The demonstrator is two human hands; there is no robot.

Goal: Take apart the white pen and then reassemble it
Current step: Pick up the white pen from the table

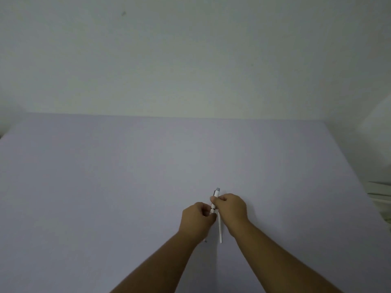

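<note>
Here the white pen (215, 200) is held up just above the table (105, 176), near its front-centre, roughly upright with the grey clicker end pointing away. A thin white rod, likely the refill (220, 229), runs from between the hands down toward the viewer, its tip free. Can't tell if it's still seated in the barrel. Right hand (231, 207) pinches the upper barrel, thumb and fingertips closed on it. Left hand (197, 216) is curled around the lower barrel section, fingers closed on it, just beside the right hand, nearly touching. A tiny dark speck (205, 241) sits by the left wrist; too small to identify. Table is plain pale lavender, pale wall (190, 60) behind it. Blurry white stuff (380, 193) at the right edge, unclear.
</note>
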